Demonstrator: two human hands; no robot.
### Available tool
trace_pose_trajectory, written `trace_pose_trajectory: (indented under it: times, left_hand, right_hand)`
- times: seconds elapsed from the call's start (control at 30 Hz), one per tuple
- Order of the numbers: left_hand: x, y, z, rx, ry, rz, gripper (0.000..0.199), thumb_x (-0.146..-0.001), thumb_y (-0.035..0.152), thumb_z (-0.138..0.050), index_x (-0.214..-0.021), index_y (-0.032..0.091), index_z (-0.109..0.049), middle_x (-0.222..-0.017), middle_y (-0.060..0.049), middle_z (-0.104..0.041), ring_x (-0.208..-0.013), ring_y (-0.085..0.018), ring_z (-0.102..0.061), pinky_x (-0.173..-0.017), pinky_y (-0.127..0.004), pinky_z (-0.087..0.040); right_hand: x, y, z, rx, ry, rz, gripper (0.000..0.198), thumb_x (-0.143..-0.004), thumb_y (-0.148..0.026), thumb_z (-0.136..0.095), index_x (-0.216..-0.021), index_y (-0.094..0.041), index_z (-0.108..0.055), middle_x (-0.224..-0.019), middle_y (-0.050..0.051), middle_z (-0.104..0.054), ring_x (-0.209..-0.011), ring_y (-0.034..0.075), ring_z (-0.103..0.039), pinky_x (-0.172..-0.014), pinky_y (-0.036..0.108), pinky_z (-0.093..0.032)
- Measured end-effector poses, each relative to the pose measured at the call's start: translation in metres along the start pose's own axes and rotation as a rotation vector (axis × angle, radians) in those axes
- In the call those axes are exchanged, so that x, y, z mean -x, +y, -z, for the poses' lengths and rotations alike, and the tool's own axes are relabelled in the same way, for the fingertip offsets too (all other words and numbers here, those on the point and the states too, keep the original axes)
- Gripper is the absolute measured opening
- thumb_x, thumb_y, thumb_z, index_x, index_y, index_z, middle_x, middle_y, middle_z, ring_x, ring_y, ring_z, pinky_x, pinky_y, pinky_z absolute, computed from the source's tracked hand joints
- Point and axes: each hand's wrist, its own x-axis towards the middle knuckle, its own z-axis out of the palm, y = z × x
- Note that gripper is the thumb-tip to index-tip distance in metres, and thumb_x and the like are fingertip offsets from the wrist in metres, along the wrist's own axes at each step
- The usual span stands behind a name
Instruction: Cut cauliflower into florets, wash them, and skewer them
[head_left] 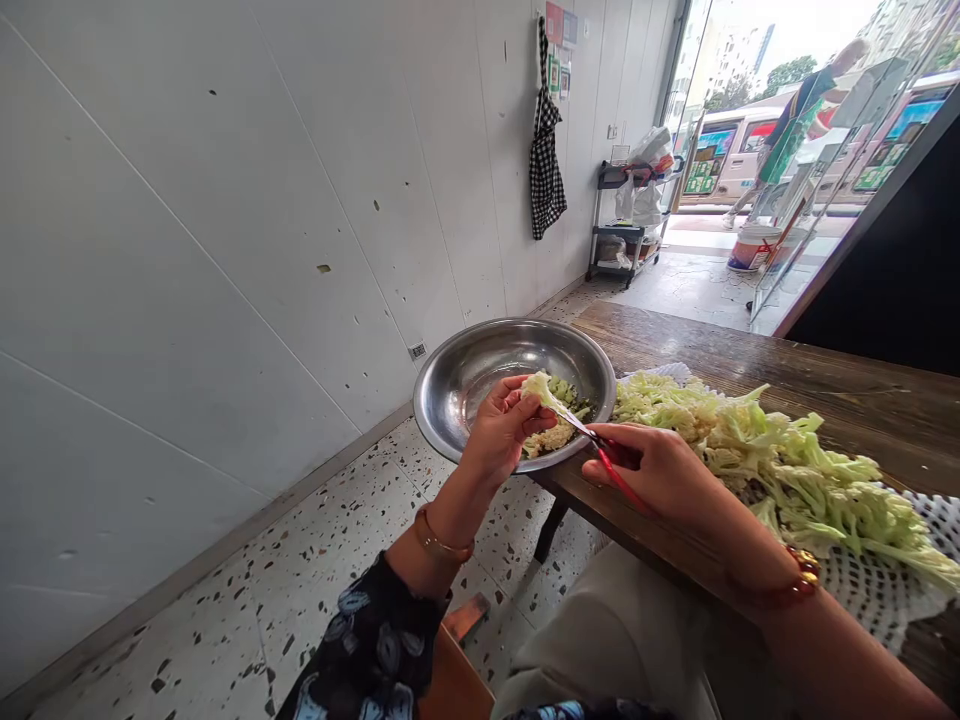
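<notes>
My left hand pinches a pale cauliflower floret above a wide steel basin. In my right hand is a pair of scissors with red handles; its blades point left and touch or lie close to the floret's stem. Cut cauliflower pieces lie in the right part of the basin, partly hidden by my left hand. To the right, a long heap of cauliflower rests on a white mesh sheet.
The basin sits at the left end of a dark wooden table, overhanging its edge. A white panelled wall runs along the left, with a checked apron hanging there. Farther back stand a cart and a bucket; a person is outside.
</notes>
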Motion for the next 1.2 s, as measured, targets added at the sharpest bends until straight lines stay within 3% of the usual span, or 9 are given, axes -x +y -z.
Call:
trace_pose_trajectory:
  times: [0.23,0.7,1.2]
  left_hand:
    - [0.0008,0.0001,-0.0002,0.001,0.000,-0.001,0.042,-0.063,0.028,-0.087,-0.097,0.017,-0.065,-0.075,0.002,-0.067,-0.062,-0.011,-0.067,-0.065,-0.026,-0.061]
    - [0.0012,-0.0019,-0.0059,-0.041,-0.002,-0.033,0.043,-0.062,0.031,-0.087,-0.096,0.018,-0.065,-0.081,0.001,-0.067,-0.063,-0.011,-0.066,-0.066,-0.030,-0.060]
    - [0.0026,-0.0034,-0.0036,-0.048,-0.019,-0.040,0.042,-0.064,0.030,-0.086,-0.098,0.018,-0.065,-0.083,0.002,-0.065,-0.064,-0.011,-0.066,-0.068,-0.031,-0.060]
  right_hand:
    - [0.0006,-0.0028,-0.0002,-0.022,0.014,0.011,0.031,-0.077,-0.042,-0.064,-0.095,-0.021,-0.077,-0.070,-0.001,-0.066,-0.063,0.014,-0.054,-0.058,0.025,-0.043]
    - [-0.0005,0.0055,0.0034,-0.039,-0.071,-0.029,0.041,-0.079,-0.046,-0.064,-0.110,-0.022,-0.076,-0.069,-0.001,-0.062,-0.062,0.015,-0.052,-0.058,0.025,-0.043]
    - [-0.0013,0.0017,0.0088,0.016,-0.108,-0.055,0.042,-0.079,-0.057,-0.063,-0.101,-0.024,-0.078,-0.058,-0.004,-0.051,-0.058,0.013,-0.045,-0.055,0.024,-0.037]
